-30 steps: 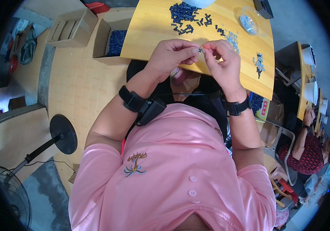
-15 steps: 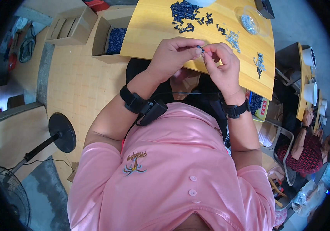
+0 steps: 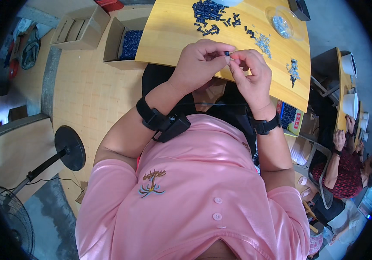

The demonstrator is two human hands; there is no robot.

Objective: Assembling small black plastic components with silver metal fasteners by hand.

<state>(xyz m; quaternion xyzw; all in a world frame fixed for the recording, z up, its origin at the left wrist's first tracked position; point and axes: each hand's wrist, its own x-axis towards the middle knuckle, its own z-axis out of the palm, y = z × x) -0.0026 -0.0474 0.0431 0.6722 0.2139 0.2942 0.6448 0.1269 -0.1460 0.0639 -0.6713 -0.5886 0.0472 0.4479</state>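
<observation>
A tiny black part (image 3: 226,53) is pinched between the fingertips of the left hand (image 3: 199,60), and the right hand (image 3: 250,71) is closed in on it from the other side, fingertips touching right at the same spot. So both grips are narrow and tight on that one little piece, held up just above the near edge of the yellow table (image 3: 173,30).

Further back on the table a pile of black parts (image 3: 207,11) is spread out, with a scatter of small silvery bits (image 3: 263,42) near it and a clear dish (image 3: 281,24) holding more of those.

Off to the left, a cardboard box (image 3: 123,41) filled with dark blue pieces is set on the floor, with another box (image 3: 79,28) beside it. A black wrist strap is worn on each arm.
</observation>
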